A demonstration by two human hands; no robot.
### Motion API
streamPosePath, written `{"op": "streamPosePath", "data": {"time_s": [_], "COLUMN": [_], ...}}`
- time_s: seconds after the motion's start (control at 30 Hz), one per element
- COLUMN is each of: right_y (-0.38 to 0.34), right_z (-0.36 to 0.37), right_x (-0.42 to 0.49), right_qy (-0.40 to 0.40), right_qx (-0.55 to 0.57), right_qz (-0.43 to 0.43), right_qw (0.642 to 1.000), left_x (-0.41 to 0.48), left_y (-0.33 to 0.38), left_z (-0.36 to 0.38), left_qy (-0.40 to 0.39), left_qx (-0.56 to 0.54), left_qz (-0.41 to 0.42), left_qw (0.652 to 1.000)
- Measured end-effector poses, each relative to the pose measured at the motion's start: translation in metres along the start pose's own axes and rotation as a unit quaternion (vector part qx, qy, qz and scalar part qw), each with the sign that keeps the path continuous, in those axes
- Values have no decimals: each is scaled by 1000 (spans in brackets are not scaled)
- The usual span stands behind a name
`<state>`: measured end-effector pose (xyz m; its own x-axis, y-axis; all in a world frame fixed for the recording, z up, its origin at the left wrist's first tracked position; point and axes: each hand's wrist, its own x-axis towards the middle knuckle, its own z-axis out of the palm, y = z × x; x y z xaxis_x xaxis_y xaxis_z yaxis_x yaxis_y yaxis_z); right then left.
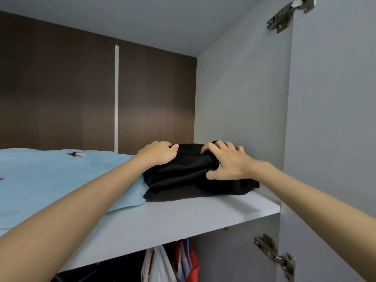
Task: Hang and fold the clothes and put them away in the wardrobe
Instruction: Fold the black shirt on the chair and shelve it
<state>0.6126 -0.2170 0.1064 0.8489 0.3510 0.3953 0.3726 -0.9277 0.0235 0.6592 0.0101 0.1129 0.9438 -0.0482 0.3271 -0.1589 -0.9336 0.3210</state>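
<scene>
Reaching into the wardrobe in the head view, you hold the folded black garment (183, 169) on the shelf (193, 216). Your left hand (158, 153) curls over its 9 o'clock end and your right hand (227, 161) clasps its 3 o'clock end. Its long axis runs 9 to 3, both hands equally near.

I face into a pale grey wardrobe (240, 88) with a dark brown back panel (57, 88) split by a light vertical strip (116, 94), a grey shelf (183, 216), and two metal hinges (284, 16) holding its open door (335, 119).

The hanging clothes (162, 265) are cut off below, the blue cloth (50, 176) at left.
</scene>
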Motion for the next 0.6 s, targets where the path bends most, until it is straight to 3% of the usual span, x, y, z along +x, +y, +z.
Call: {"op": "streamPosePath", "data": {"time_s": [0.07, 0.1, 0.2, 0.23, 0.33, 0.4, 0.6], "right_y": [1, 0, -8, -13, -16, -9, 11], "right_z": [-27, -37, -42, -38, -6, 19, 50], "right_x": [3, 7, 39, 52, 85, 88, 71], "right_qy": [-64, -50, 97, 96, -30, -68, 6], "right_qx": [120, 158, 167, 167, 95, 81, 171], "right_qz": [40, 44, 20, 21, 51, 86, 107], "right_qw": [990, 985, 981, 981, 994, 991, 979], "left_x": [8, 11, 17, 17, 16, 12, 6], "left_y": [11, 16, 24, 23, 16, 13, 18], "left_z": [-2, -3, 0, 2, 12, 20, 29], "left_qy": [7, 0, -9, -7, -9, -14, 8], "left_qx": [16, 4, -27, -28, 6, 38, 70], "left_qz": [-10, -12, -12, -14, -18, -10, -4], "left_qw": [1000, 1000, 1000, 999, 1000, 999, 997]}}
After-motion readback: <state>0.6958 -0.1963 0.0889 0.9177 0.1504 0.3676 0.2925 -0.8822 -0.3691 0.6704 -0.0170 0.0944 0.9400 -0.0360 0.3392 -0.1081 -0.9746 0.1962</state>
